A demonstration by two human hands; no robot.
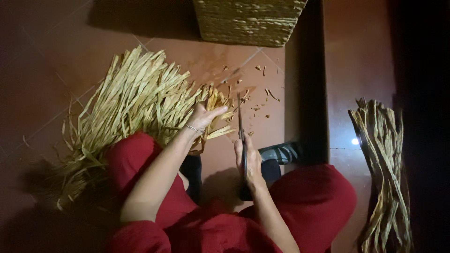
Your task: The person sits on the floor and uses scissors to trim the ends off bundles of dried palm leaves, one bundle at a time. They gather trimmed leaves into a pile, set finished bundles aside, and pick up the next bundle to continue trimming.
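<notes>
My left hand (202,117) is closed around the ends of a big fan of pale dried straw strips (126,100) spread over my left knee and the red tiled floor. A thin bracelet sits on that wrist. My right hand (248,159) grips a pair of dark scissors (241,126) with the blades pointing away from me, just right of the held strip ends. Small cut-off bits (262,93) lie scattered on the tiles beyond the blades.
A woven straw basket (248,21) stands at the top centre. A second bundle of dried strips (384,164) lies at the right on the floor. A dark upright post or edge (307,79) runs between. My red-clothed legs (309,201) fill the bottom.
</notes>
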